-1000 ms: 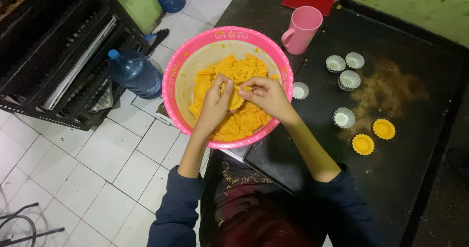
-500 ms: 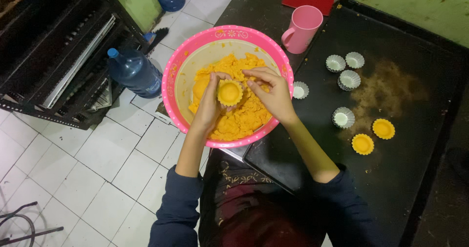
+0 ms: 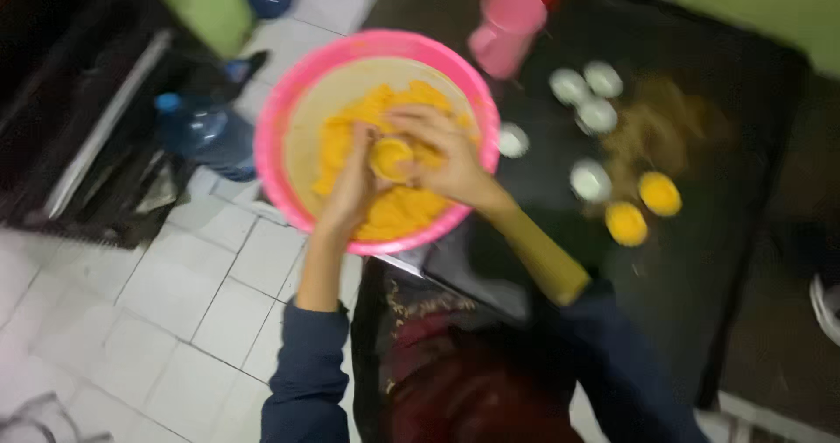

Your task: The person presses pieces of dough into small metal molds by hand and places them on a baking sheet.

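Over the pink bowl (image 3: 278, 137) we go, and both hands are right in the middle of it. The left hand (image 3: 354, 180) cups a small round cup (image 3: 390, 157) full of yellow dough (image 3: 411, 207), fingers curled round its side. The right hand (image 3: 442, 154) comes in from the other side, fingers bent down onto the cup's rim and pressed against the filling. So both grips are closed on that one cup, held just above the dough heap inside the bowl. The picture is blurred, so exactly which fingertips touch the dough I cannot tell.

How far along? Two filled cups (image 3: 643, 207) sit side by side on the dark bench (image 3: 752, 145), bright yellow, done by the look of them. Five empty white cups (image 3: 588, 88) wait there too: three in a cluster near the pink mug (image 3: 506, 27), one beside the bowl's rim, one just by the filled pair. The cup in hand makes a third under way. Plenty of dough left in the bowl, so I'd judge this well short of halfway.

Pose now: both forearms reach forward from dark blue sleeves (image 3: 306, 373), left arm nearly straight up the frame, right arm angled in from the bench side, wrists meeting over the bowl's centre. A water bottle (image 3: 197, 132) stands on the tiled floor (image 3: 175, 303) left of the bowl.
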